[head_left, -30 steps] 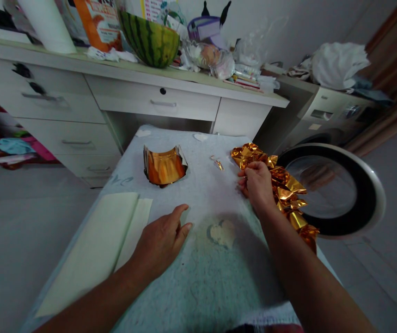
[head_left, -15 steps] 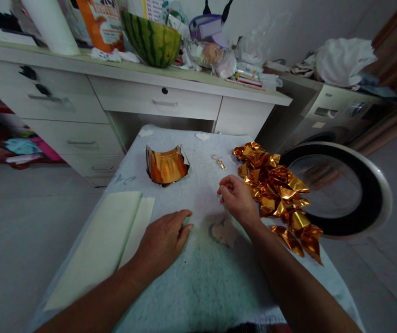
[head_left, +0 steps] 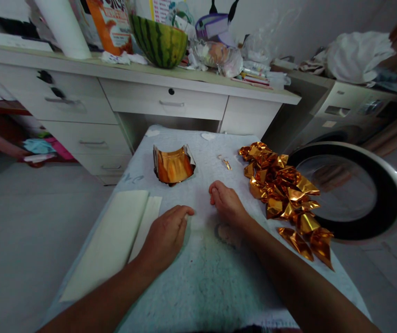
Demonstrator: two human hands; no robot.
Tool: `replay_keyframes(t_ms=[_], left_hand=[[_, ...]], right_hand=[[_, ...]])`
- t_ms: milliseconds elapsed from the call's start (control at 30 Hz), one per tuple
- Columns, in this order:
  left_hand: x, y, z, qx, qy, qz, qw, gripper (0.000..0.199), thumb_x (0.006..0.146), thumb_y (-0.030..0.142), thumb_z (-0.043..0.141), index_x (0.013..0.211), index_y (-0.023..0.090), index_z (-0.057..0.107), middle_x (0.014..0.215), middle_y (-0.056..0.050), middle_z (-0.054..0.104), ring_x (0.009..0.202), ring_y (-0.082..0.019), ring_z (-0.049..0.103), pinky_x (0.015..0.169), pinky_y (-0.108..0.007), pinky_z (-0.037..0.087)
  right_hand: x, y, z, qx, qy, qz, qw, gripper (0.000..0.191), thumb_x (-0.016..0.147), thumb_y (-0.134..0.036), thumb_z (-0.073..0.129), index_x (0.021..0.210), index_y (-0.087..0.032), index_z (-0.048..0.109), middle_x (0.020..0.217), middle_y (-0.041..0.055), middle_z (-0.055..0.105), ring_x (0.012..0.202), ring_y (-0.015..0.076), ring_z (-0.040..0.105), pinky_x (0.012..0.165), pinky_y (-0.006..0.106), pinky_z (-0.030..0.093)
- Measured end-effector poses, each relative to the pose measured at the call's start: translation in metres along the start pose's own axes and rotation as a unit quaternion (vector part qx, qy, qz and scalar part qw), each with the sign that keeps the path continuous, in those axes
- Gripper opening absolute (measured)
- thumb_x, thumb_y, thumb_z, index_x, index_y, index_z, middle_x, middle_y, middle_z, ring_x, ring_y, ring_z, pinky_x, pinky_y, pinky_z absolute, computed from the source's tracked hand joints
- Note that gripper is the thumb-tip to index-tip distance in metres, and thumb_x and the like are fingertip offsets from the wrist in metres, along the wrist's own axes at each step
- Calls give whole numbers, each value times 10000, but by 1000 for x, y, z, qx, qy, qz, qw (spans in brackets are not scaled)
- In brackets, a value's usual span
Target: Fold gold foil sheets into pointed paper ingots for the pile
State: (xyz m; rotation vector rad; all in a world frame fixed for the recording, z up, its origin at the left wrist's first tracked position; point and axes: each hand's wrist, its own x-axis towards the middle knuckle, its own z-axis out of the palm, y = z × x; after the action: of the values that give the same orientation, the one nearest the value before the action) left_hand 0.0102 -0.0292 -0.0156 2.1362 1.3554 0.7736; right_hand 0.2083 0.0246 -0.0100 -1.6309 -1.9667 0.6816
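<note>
Left hand: The person's left hand (head_left: 165, 233) leans over the worktop, covered in pale blue-green patterned cloth (head_left: 201, 273), thumb and forefinger drawn close together; whether anything sits between them cannot be told.
Right hand: The right hand (head_left: 228, 203) faces it across a narrow gap, fingers curled in and thumb pressed toward the forefinger; any small item inside is hidden.
Curved foil: A curved stack of shiny gold foil with silvery edges (head_left: 174, 167) rests beyond the left hand, its ends turned up.
Foil pile: Folded, pointed pieces of glossy copper-gold foil (head_left: 284, 185) lie heaped beside the right forearm, near the worktop's edge.
Small bits: Thin, gold-coloured scraps (head_left: 226, 164) lie between stack and pile.
Pale sheets: Flat, pale green sheets (head_left: 110, 240) lie beside the left forearm.
Handling: The foil looks thin and easily creased; a light fingertip hold at its edges, with even pressure along any fold, would probably serve best.
Care: The right forearm appears close enough to the pile to nudge pieces; a raised wrist would help.
</note>
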Motion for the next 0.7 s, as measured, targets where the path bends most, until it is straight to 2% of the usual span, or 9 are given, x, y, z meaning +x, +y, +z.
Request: replay_keyframes(t_ms=[67, 133, 267, 400, 533, 700], left_hand=[[1, 3, -3, -26, 15, -17, 999, 255, 957, 226, 357, 988, 208, 609, 949, -30, 693, 885, -192, 658, 803, -336, 515], [1, 6, -7, -47, 24, -33, 998, 256, 967, 259, 358, 962, 209, 609, 925, -25, 690, 873, -194, 653, 807, -338, 508], [1, 8, -10, -65, 34, -59, 996, 257, 966, 280, 371, 997, 212, 617, 942, -26, 697, 882, -198, 649, 813, -338, 502], [2, 7, -10, -65, 37, -62, 995, 263, 955, 278, 374, 1012, 210, 621, 954, -34, 704, 891, -207, 654, 817, -350, 507], [2, 6, -10, -67, 40, -57, 995, 260, 949, 270, 376, 1013, 210, 621, 954, -35, 708, 897, -207, 659, 832, -364, 512], [3, 6, -10, -76, 42, -50, 995, 247, 940, 254, 392, 1006, 208, 625, 965, -32, 713, 910, -199, 662, 828, -351, 511]], right_hand=[[8, -7, 1, -11, -10, 11, 1000, 196, 974, -243, 369, 923, -197, 553, 670, -18, 605, 624, 130, 546, 620, 238, 348], [18, -14, 3, -19, 6, 21, 1000, 210, 946, -382, 495, 910, -187, 562, 704, -6, 618, 638, 135, 547, 598, 241, 334], [39, -28, 13, -40, 64, 13, 997, 228, 863, -406, 635, 824, -182, 613, 766, 12, 652, 691, 137, 565, 627, 246, 345], [57, -35, 26, -63, 106, 33, 992, 280, 876, -429, 617, 748, -183, 658, 766, 35, 683, 718, 157, 592, 659, 264, 368], [68, -38, 35, -90, 125, 43, 987, 327, 896, -464, 580, 765, -187, 695, 780, 70, 708, 716, 179, 611, 650, 273, 389], [70, -39, 38, -120, 121, 37, 985, 288, 935, -337, 496, 823, -178, 709, 863, 112, 727, 770, 203, 633, 674, 283, 397]])
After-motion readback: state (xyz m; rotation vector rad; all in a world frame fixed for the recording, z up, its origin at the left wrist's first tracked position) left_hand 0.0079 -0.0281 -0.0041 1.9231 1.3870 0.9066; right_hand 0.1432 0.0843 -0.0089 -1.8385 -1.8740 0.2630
